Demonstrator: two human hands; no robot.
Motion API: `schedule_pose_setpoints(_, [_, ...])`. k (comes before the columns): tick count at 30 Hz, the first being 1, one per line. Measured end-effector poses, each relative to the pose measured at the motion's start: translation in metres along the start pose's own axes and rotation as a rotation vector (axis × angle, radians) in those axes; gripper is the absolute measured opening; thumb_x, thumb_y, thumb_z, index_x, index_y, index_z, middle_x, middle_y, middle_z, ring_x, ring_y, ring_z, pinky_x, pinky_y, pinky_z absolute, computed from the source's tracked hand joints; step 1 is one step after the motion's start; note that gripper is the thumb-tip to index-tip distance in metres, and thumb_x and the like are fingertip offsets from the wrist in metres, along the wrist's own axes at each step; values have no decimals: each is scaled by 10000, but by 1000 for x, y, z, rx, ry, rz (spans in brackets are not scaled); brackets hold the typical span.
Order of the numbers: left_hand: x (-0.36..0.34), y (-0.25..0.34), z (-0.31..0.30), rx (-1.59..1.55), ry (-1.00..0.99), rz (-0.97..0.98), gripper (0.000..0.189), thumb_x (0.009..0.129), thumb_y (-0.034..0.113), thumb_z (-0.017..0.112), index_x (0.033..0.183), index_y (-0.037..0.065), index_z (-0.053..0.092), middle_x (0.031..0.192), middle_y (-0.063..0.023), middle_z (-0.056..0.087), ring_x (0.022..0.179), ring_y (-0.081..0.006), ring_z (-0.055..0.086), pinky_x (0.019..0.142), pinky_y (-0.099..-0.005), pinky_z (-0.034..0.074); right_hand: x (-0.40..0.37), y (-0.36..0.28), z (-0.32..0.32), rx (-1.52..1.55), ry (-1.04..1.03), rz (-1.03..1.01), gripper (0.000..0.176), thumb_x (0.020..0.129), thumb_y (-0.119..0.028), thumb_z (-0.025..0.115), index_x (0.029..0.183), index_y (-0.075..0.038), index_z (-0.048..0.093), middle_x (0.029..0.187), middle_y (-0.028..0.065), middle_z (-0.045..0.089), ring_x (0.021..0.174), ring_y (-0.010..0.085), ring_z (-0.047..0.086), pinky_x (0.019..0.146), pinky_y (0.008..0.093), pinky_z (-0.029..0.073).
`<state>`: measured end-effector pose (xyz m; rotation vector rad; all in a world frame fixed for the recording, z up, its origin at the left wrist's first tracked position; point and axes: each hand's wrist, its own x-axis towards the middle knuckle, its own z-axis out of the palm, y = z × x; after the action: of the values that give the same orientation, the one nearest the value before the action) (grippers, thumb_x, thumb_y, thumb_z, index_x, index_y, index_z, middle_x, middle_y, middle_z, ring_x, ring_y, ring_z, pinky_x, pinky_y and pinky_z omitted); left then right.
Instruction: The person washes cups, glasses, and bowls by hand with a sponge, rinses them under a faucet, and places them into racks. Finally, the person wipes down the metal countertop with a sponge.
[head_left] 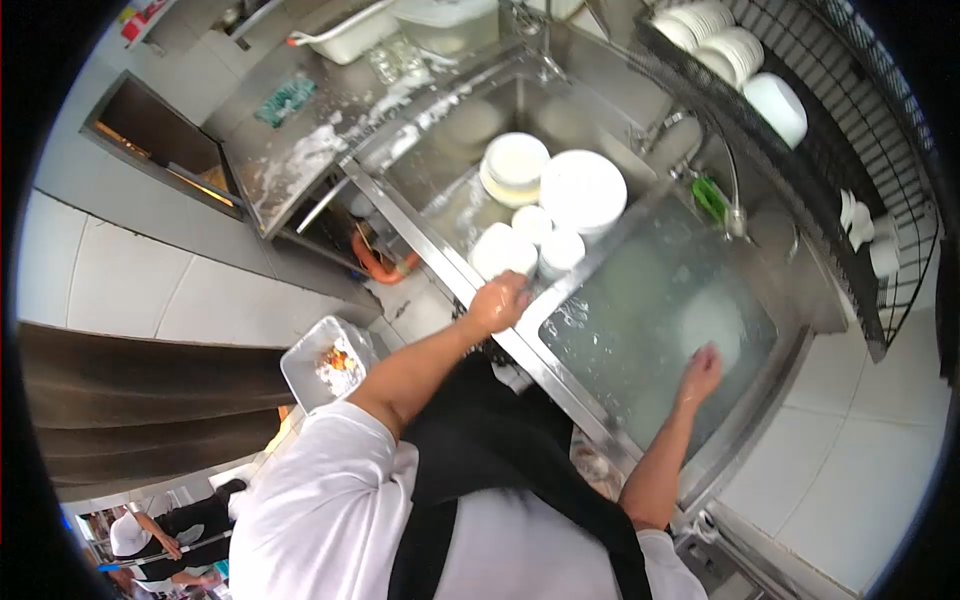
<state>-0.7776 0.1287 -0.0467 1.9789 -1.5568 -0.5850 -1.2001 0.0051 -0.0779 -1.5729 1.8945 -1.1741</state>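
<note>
Black apron (480, 430) foremost; left hand (500, 302) curled by white bowl (503, 250); right hand (703, 372) near submerged dish (712, 325), grip unclear; bin (300, 372) beside forearm (430, 350).

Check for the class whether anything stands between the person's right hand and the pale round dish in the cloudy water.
Nothing solid is visible between the right hand and the pale round dish. Only cloudy water covers the dish, blurring its outline; whether the fingertips touch it cannot be told.
</note>
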Motion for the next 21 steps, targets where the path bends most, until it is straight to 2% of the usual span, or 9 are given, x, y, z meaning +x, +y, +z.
schedule_pose_setpoints(5, [7,-56,-45,48,48,94,304,842,179,627,1109,33,633,1090,-177,618,1046,-368,585,937,-445,466,-65,37,68,129,-164,464,288,944,-172,535,1127,29,628,900,120,666,772,196,624,712,336,517])
schedule_pose_setpoints(6, [8,-68,-61,107,100,135,304,836,181,633,1098,28,637,1105,-179,613,1084,-371,564,970,-445,440,-51,132,94,131,-158,455,288,944,-172,535,1127,29,628,900,120,666,772,196,624,712,336,517])
schedule_pose_setpoints(8, [19,-98,-80,186,146,125,328,826,217,643,1088,18,647,1166,-192,599,1166,-377,509,1058,-477,343,-34,285,118,-1201,-650,-204,340,923,-201,517,1142,39,619,1001,217,679,857,310,666,751,390,532])
schedule_pose_setpoints(13, [52,-162,-124,472,241,208,384,849,328,612,1078,24,662,1186,-200,612,1127,-363,534,1035,-532,313,-91,76,115,-947,-733,-288,370,867,-223,562,1097,58,629,1002,281,662,971,394,646,854,467,495])
schedule_pose_setpoints(14, [57,-166,-132,420,128,187,364,858,348,595,1026,36,678,1125,-187,641,1092,-358,558,1012,-521,332,-93,42,119,-725,-684,89,344,822,-182,586,1060,59,640,987,298,651,981,404,639,859,482,478])
schedule_pose_setpoints(15, [57,-169,-135,369,5,168,357,867,368,579,975,48,694,1063,-174,670,1058,-352,582,989,-510,350,-83,32,114,-1066,-1065,-582,347,784,-177,611,1035,60,645,1015,311,643,991,416,636,839,494,472])
schedule_pose_setpoints(17, [62,-175,-145,327,-8,220,355,880,388,550,876,70,707,932,-140,699,977,-335,623,941,-476,386,-99,38,128,-835,-663,-638,361,764,-175,624,1059,31,650,1151,282,632,1028,394,635,898,455,484])
schedule_pose_setpoints(19, [70,-176,-155,314,-29,211,349,877,384,553,852,72,707,914,-136,700,959,-330,630,919,-468,398,-115,-49,130,-620,-659,-81,376,804,-180,589,1112,28,647,1209,281,609,1044,379,635,922,431,492])
schedule_pose_setpoints(21, [75,-185,-166,326,-54,198,345,874,380,556,827,74,707,896,-132,701,941,-325,637,898,-460,410,-122,-6,140,-629,-665,-104,387,828,-207,581,1128,29,643,1205,282,610,1047,381,633,909,431,498])
